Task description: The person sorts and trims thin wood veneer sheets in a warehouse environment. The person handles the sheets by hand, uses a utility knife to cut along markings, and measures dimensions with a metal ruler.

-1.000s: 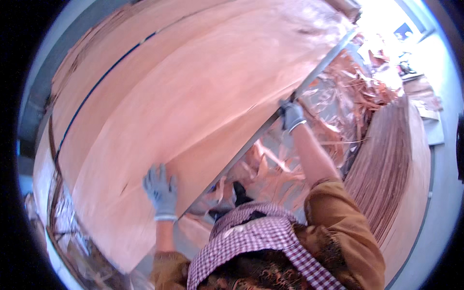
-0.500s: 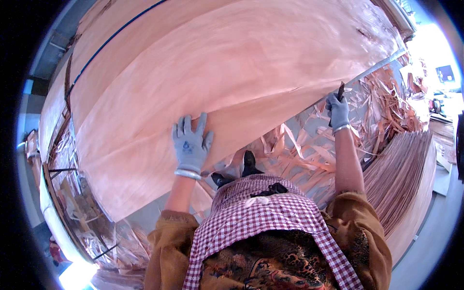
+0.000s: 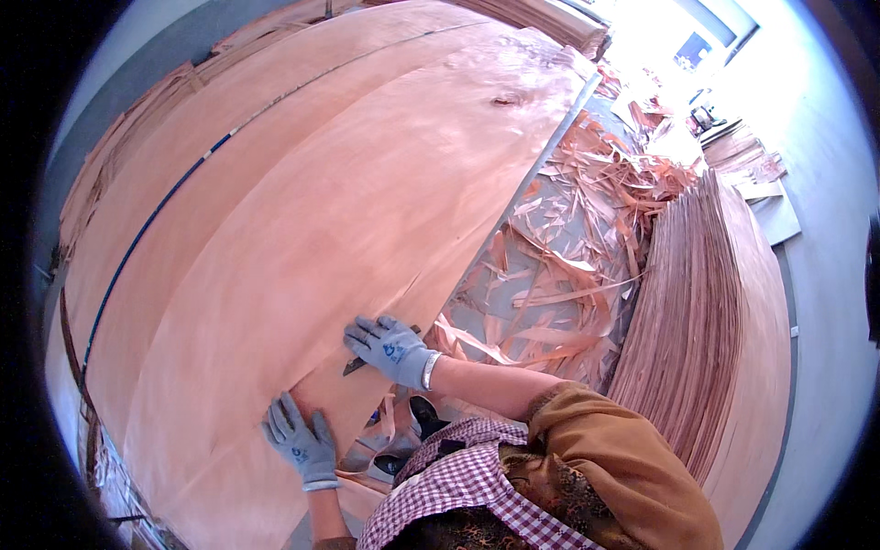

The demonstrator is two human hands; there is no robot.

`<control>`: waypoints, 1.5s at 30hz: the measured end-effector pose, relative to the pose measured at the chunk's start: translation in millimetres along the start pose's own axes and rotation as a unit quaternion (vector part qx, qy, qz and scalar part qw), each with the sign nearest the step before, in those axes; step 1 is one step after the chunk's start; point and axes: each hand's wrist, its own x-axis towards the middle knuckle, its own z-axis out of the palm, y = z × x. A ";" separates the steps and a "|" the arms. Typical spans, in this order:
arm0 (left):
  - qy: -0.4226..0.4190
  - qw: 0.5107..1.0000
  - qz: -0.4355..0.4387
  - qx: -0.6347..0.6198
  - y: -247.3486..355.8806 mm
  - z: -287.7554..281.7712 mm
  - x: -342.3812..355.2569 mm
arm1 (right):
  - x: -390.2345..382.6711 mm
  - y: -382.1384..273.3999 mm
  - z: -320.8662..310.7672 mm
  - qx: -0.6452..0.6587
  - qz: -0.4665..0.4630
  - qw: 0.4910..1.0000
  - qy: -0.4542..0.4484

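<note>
A large pale pinkish veneer sheet [image 3: 302, 238] lies on a stack of similar sheets, with a split line near its near edge. My left hand [image 3: 298, 440], in a grey glove, rests on the sheet with fingers spread. Above and right of it, my right hand [image 3: 390, 348], also gloved, grips a dark blade-like tool [image 3: 354, 365] low on the sheet's surface, close to the edge. The tool is partly hidden under my fingers, so I cannot make out its full shape.
Shredded veneer strips [image 3: 568, 266] cover the grey floor beyond the edge. A tall veneer stack [image 3: 683, 321] stands at the right beside a pale wall [image 3: 816, 137]. A long blue rod or strap [image 3: 165, 202] crosses the sheets. My shoes [image 3: 424, 412] show below.
My right hand has moved from the sheet's far right edge down and left onto its surface, near my left hand, tool still gripped. The view has turned; my left hand remains spread on the sheet.
</note>
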 end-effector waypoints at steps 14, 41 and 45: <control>-0.062 0.995 -0.036 -0.066 -5.4 -35.0 -31.0 | -29.5 -66.5 -12.6 -0.037 -0.022 0.994 -0.099; -0.188 0.932 -0.274 0.142 -148.5 -49.4 -30.6 | -5.0 -50.3 -38.3 0.169 -0.059 0.983 -0.044; -0.082 0.951 -0.255 0.152 -122.7 -31.8 -4.8 | -17.8 -17.2 -21.5 0.037 -0.055 0.998 -0.004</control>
